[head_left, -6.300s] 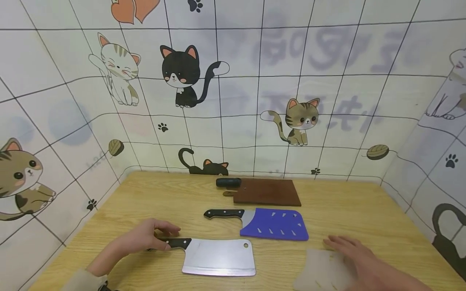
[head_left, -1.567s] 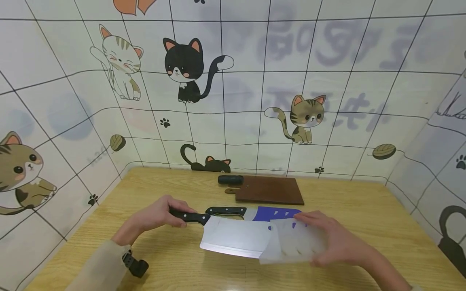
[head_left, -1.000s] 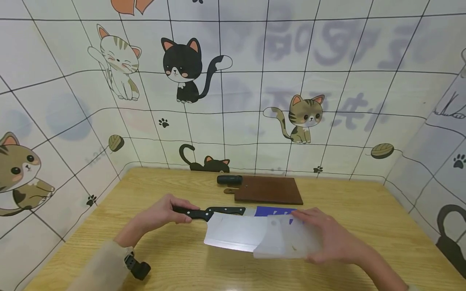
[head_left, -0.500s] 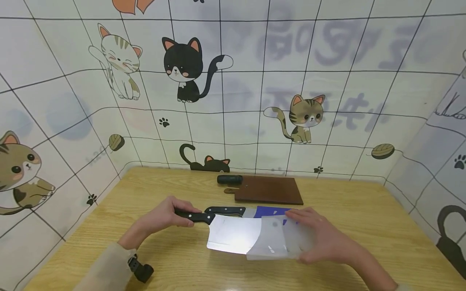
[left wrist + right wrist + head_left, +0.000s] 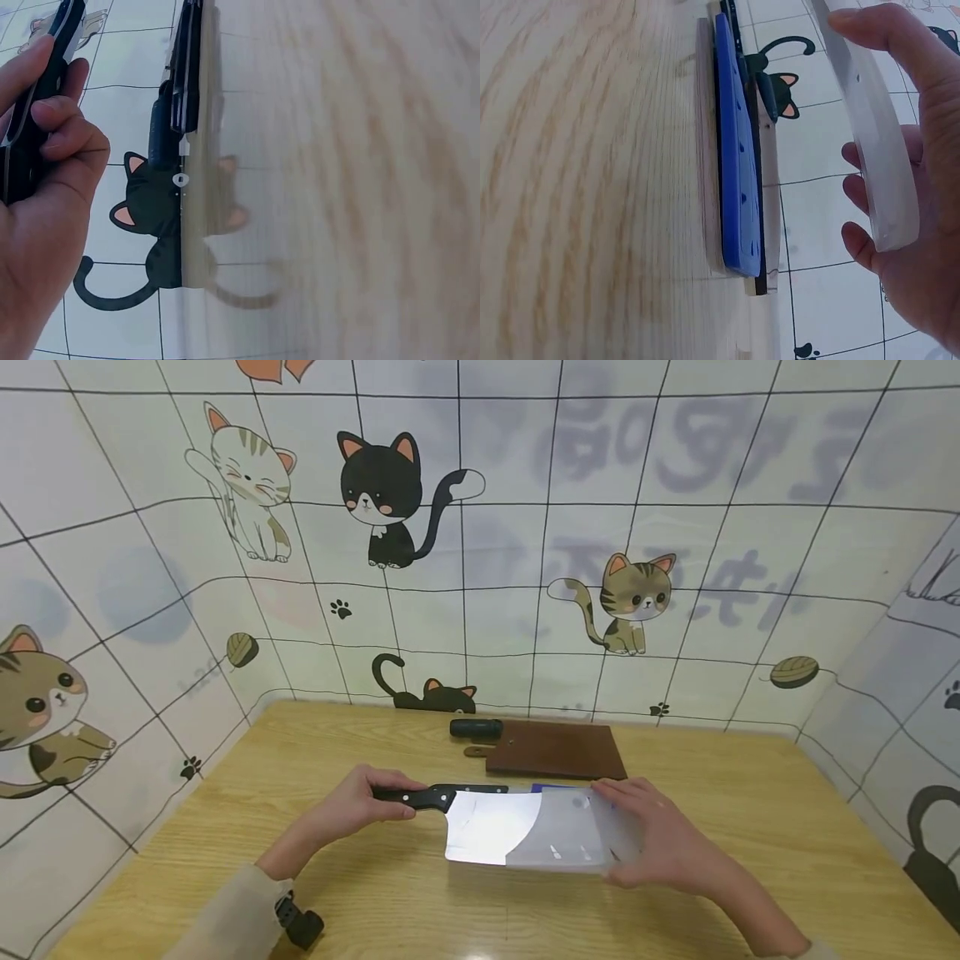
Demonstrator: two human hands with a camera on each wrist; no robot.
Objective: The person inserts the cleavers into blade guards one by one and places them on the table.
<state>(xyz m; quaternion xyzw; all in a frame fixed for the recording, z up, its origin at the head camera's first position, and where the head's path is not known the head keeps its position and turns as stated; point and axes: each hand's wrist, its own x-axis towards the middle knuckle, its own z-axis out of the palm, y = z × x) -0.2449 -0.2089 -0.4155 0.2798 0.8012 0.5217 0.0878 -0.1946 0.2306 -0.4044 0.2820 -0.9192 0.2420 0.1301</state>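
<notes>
My left hand grips a cleaver by its black riveted handle, holding it just above the table. My right hand pinches a translucent white blade sheath between thumb and fingers at its right end. More than half of the steel blade lies inside the sheath; the strip beside the handle is bare and shiny. Right-wrist view shows the sheath edge-on, with the thumb on one face and the fingers on the other. Behind lies a second cleaver in a blue sheath, mostly hidden in the head view.
A brown cutting board lies at the back of the wooden table, with a black cylindrical object by its left corner. A cat-printed wall covering rises behind and on both sides. A dark strap-like shape stands at the right.
Both hands have lifted the cleaver and white sheath off the table and brought them together. Over the last second the sheath has slid left, covering more blade, and both have risen slightly.
</notes>
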